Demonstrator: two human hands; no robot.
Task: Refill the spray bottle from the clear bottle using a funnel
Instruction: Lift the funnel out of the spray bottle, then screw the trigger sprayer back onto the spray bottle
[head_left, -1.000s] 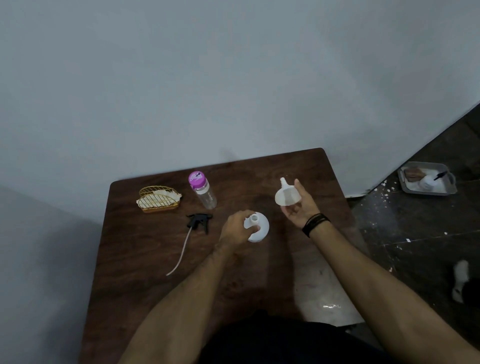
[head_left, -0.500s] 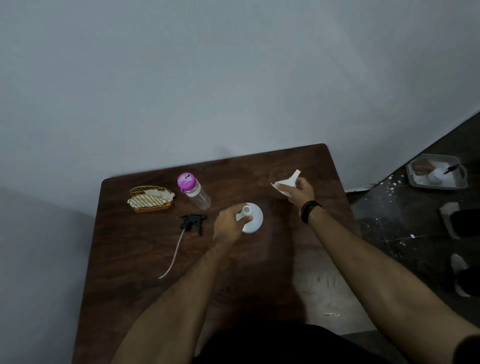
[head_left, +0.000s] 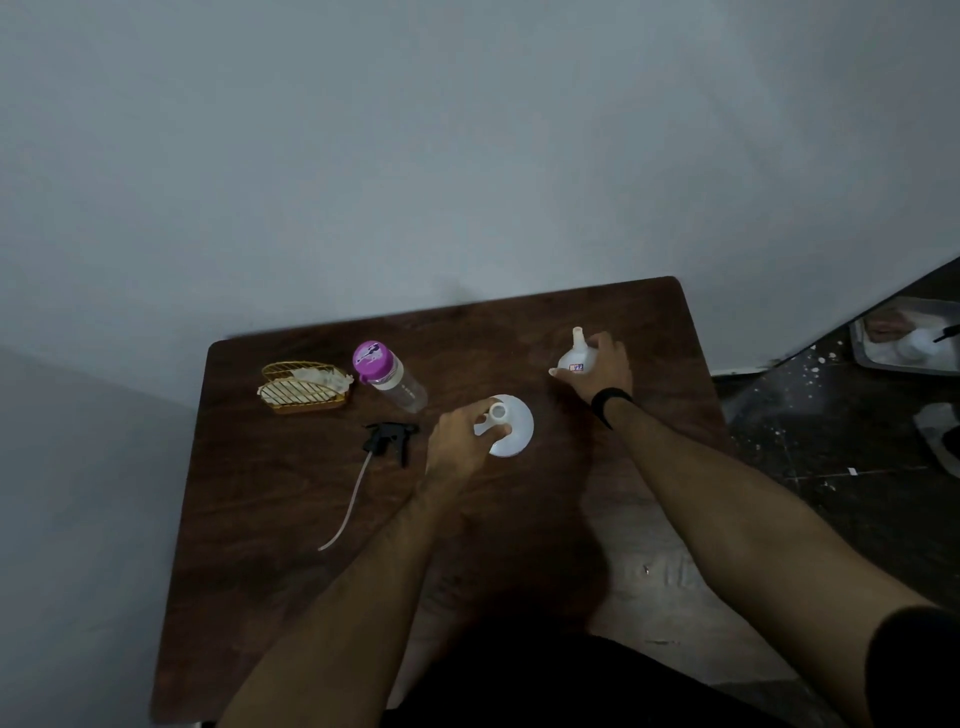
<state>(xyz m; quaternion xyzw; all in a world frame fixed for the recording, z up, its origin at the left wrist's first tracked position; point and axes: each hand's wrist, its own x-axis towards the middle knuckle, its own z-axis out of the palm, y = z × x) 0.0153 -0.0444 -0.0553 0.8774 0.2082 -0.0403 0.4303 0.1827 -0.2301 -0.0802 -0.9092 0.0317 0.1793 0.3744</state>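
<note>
The white spray bottle (head_left: 514, 434) stands upright at the table's middle, its neck open, seen from above. My left hand (head_left: 460, 441) grips its left side. Its black trigger head (head_left: 389, 439) with a long tube lies on the table to the left. The clear bottle (head_left: 389, 376) with a purple cap stands tilted behind the trigger head, capped. My right hand (head_left: 597, 374) holds the white funnel (head_left: 574, 358) at the back right. The funnel is upside down, spout up, its wide mouth low over the wood; whether it touches the table I cannot tell.
A gold wire basket (head_left: 304, 389) with a white cloth sits at the back left of the dark wooden table (head_left: 291, 571). A grey wall runs behind the table. To the right, on the dark floor, lies a metal tray (head_left: 883, 358).
My right hand has turned the funnel and lowered it from mid-air towards the table at the back right, spout now up. My left hand has stayed on the spray bottle.
</note>
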